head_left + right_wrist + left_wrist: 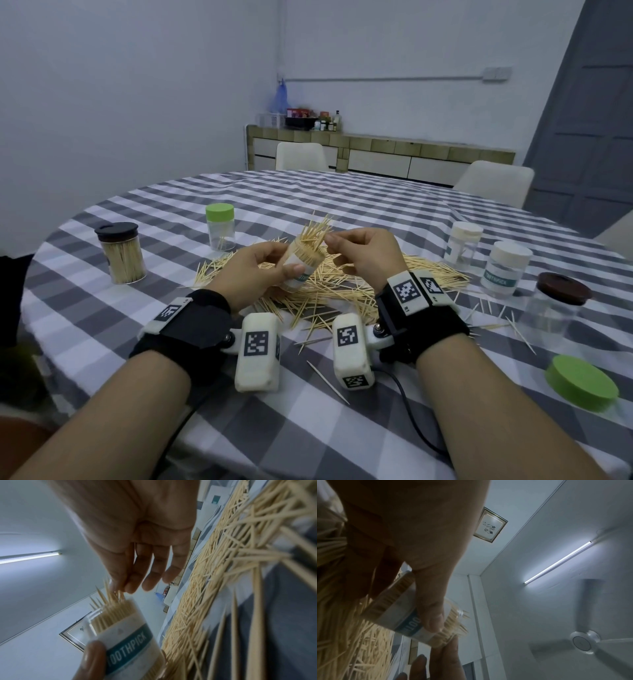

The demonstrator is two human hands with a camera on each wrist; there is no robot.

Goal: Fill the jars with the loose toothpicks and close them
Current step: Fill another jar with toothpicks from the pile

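Note:
My left hand [279, 269] grips a clear jar [301, 265] with a white and teal TOOTHPICK label, tilted over the loose toothpick pile [346, 289]. The jar is packed, and a tuft of toothpicks [317, 229] sticks out of its open mouth. My right hand [330, 240] pinches that tuft at the mouth with thumb and fingertips. In the left wrist view my thumb lies across the jar [399, 609]. In the right wrist view my right hand [125, 586] touches the protruding toothpicks [111, 599] above the jar [123, 631].
On the checked cloth a black-lidded jar [120, 255] full of toothpicks stands at the left, with a green-lidded jar [221, 228] behind the pile. Two white-lidded jars [462, 245] [507, 269] and a brown-lidded jar [556, 303] stand at the right. A loose green lid [582, 382] lies near the right edge.

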